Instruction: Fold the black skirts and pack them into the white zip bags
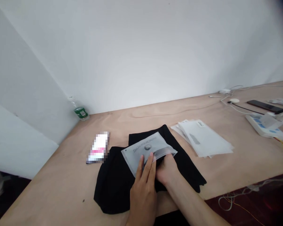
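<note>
A frosted plastic zip bag point(136, 149) with dark printing lies over a black garment point(115, 185) on the table. My left hand point(144, 188) rests on the bag near its mouth, fingers stretched out and its thumb hidden. Into the mouth reaches my right hand point(167, 169), its fingers covered by the plastic. Something black shows beside that hand at the opening; whether the fingers grip it cannot be seen. The garment spreads out flat under both hands.
Several more frosted bags point(202, 139) lie stacked to the right. A phone with a blurred screen point(98, 147) is at left, a water bottle point(81, 112) in the back corner. A power strip point(264, 127), cables and a dark phone point(264, 106) occupy the right side.
</note>
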